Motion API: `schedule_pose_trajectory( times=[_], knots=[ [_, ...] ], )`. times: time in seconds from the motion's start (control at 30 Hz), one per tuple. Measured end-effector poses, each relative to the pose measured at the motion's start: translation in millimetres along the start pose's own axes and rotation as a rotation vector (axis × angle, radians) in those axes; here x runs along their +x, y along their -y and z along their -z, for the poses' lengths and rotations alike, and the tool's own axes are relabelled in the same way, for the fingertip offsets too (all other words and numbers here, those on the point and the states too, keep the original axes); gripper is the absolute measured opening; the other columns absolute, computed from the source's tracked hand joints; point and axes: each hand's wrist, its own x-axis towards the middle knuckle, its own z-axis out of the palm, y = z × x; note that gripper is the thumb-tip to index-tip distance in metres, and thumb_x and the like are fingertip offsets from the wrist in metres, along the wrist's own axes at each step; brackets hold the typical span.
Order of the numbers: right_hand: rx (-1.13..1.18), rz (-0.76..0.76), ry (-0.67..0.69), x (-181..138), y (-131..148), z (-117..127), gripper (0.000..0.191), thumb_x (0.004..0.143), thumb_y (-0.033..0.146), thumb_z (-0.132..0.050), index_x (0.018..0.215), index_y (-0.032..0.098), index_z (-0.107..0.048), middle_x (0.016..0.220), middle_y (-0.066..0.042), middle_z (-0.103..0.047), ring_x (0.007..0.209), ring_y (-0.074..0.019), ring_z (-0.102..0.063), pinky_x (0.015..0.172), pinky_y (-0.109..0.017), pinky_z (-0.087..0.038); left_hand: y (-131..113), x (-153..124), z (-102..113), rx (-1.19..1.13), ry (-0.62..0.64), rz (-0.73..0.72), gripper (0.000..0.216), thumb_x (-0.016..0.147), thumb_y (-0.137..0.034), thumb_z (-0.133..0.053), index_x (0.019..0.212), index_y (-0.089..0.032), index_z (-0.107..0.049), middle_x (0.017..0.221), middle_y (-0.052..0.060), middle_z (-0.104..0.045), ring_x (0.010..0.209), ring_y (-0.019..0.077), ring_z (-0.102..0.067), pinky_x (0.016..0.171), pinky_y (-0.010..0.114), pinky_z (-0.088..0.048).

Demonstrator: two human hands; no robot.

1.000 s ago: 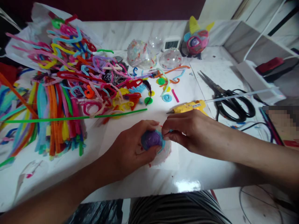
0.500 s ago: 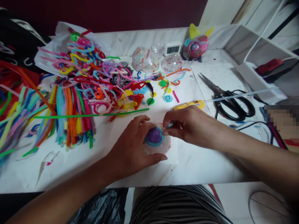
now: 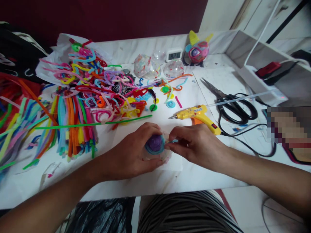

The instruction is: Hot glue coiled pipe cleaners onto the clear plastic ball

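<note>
My left hand [image 3: 132, 153] curls around a clear plastic dome [image 3: 167, 157], thumb at its near side and fingers at its far side. On top of the dome sits a spiral disc [image 3: 155, 143] of pipe cleaner, purple in the middle with a blue outer ring. At the right edge of that disc, my right hand [image 3: 199, 145] pinches the light blue pipe cleaner [image 3: 174, 141] between thumb and forefinger. A sheet of white paper [image 3: 178, 163] lies under the dome. Just beyond my right hand rests a yellow hot glue gun [image 3: 194, 113], its nozzle pointing left.
Bundled pipe cleaners [image 3: 75, 129] and a tangled heap of bent ones [image 3: 97, 81] cover the left side. Black-handled scissors [image 3: 233, 103] lie at right, near a power strip [image 3: 264, 85]. Clear domes [image 3: 145, 66], a small clock [image 3: 174, 55] and a one-eyed figure [image 3: 198, 51] stand behind.
The camera view has shifted a little, and more of the glue gun shows past my right hand. Both hands keep their hold on the dome and the blue pipe cleaner.
</note>
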Motion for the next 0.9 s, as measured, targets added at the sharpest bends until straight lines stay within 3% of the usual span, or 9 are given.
schedule_pose_trajectory(
  times=[0.13, 0.27, 0.4, 0.9],
  knots=[
    [0.044, 0.027, 0.019, 1.9, -0.3, 1.7, 0.005, 0.084, 0.020, -0.065, 0.082, 0.016, -0.067, 0.059, 0.004, -0.061, 0.049, -0.0060, -0.052, 0.049, -0.019, -0.035, -7.0, 1.2, -13.6, -0.009, -0.122, 0.046, 0.029, 0.089, -0.028, -0.057, 0.114, -0.022, -0.044, 0.122, 0.007, -0.051, 0.114, 0.0212, -0.054, 0.092, 0.036, -0.048],
    [0.120, 0.043, 0.067, 3.3, -0.8, 5.5, 0.006, 0.084, 0.014, -0.062, 0.085, 0.015, -0.068, 0.064, 0.004, -0.062, 0.052, -0.0038, -0.052, 0.051, -0.015, -0.038, -5.8, 0.6, -26.0, -0.015, -0.211, -0.003, 0.029, 0.088, -0.021, -0.055, 0.115, -0.021, -0.043, 0.123, 0.007, -0.049, 0.118, 0.0198, -0.050, 0.094, 0.034, -0.046],
    [0.190, 0.027, 0.028, 2.5, -2.5, 4.9, 0.007, 0.085, 0.015, -0.061, 0.088, 0.014, -0.067, 0.064, 0.004, -0.061, 0.053, -0.0025, -0.054, 0.049, -0.011, -0.039, -1.9, -0.6, -30.9, -0.035, -0.249, -0.002, 0.032, 0.087, -0.021, -0.055, 0.117, -0.021, -0.043, 0.123, 0.008, -0.048, 0.120, 0.0195, -0.048, 0.099, 0.035, -0.044],
    [0.281, -0.066, 0.060, 1.5, -2.6, 2.6, 0.005, 0.084, 0.019, -0.067, 0.089, 0.017, -0.067, 0.065, 0.005, -0.064, 0.054, -0.0049, -0.059, 0.050, -0.014, -0.044, -1.0, -2.1, -25.0, -0.084, -0.190, -0.010, 0.040, 0.081, -0.018, -0.060, 0.117, -0.025, -0.045, 0.123, 0.005, -0.054, 0.120, 0.0202, -0.053, 0.104, 0.037, -0.044]
  ],
)
